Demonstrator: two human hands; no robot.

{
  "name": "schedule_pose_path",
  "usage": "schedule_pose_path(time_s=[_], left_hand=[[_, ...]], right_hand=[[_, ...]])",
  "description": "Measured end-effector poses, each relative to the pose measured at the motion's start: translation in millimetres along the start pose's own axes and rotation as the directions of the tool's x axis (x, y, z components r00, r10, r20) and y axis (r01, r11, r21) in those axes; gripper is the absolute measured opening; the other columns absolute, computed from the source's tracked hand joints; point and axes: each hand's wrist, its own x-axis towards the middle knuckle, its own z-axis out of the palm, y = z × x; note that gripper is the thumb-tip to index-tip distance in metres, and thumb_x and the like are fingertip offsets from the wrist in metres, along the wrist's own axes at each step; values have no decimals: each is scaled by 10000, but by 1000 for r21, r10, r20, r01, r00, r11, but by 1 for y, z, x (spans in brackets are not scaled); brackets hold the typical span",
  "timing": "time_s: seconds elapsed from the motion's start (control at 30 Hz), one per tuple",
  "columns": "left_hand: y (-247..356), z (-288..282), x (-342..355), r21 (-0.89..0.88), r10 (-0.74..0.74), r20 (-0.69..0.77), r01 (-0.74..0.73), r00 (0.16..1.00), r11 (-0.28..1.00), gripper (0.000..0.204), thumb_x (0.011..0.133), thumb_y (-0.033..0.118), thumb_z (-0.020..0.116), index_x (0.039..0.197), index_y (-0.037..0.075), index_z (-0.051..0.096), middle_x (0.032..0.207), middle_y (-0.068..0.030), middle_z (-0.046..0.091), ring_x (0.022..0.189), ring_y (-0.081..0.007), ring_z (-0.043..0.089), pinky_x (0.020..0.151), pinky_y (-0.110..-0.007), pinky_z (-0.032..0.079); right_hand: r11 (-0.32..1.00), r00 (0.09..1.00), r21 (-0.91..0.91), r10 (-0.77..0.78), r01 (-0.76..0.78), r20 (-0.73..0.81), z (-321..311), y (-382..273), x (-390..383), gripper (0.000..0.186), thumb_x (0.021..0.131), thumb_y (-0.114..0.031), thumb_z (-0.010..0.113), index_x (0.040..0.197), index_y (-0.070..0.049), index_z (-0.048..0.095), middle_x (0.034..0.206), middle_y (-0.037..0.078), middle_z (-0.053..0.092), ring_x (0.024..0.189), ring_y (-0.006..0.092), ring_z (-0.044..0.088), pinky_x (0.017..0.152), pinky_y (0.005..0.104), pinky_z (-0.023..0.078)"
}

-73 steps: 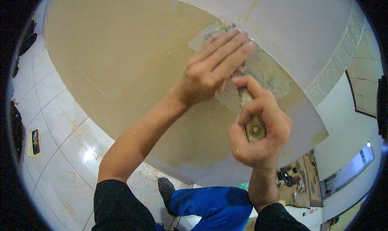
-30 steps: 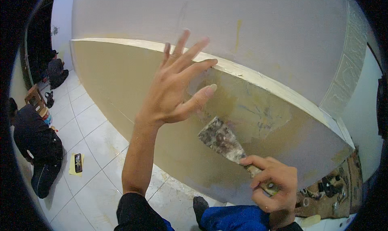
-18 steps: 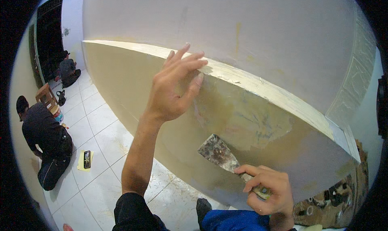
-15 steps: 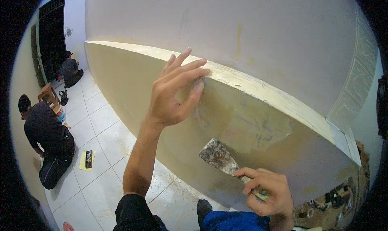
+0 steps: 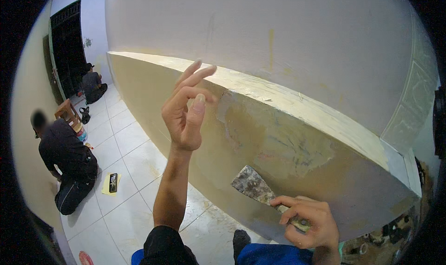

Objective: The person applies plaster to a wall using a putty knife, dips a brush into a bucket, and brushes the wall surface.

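Head view: on the low wall (image 5: 148, 95), the rough patch (image 5: 297, 146) is now lying uncovered; the left hand (image 5: 181, 114) is moving away, fingers staying loosely apart; the right hand (image 5: 311, 223) is clamping the scraper (image 5: 255, 184) below, so work seems pausing

- We have one bare left hand (image 5: 181, 119) and one bare right hand (image 5: 310, 221).
- We count one putty knife (image 5: 254, 185).
- We see two co-workers (image 5: 65, 146).
- We find one smartphone (image 5: 113, 183), one yellow sheet (image 5: 106, 190).
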Motion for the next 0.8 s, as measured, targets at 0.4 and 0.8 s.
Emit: schedule_pose_path(time_s=[0.4, 0.8], left_hand=[[15, 18, 0, 530, 121, 157, -187, 980, 827, 282, 822, 230, 626, 1037, 131, 780, 1322, -134, 632, 1377, -389, 426, 1147, -550, 280], [57, 13, -69, 283, -58, 58, 39, 997, 958, 409, 734, 65, 568, 1130, 29, 664, 1275, -196, 642, 1308, -409, 506, 1122, -495, 350]], right_hand=[[997, 994, -24, -71, 73, 85, -11, 16, -5, 171, 629, -1, 642, 794, -41, 630, 1046, 193, 707, 765, 268, 671, 733, 336, 520], [976, 970, -119, -200, 184, -138, -1, 5, -4, 267, 649, 74, 629, 881, -57, 648, 1190, 213, 674, 943, 329, 662, 861, 360, 516]])
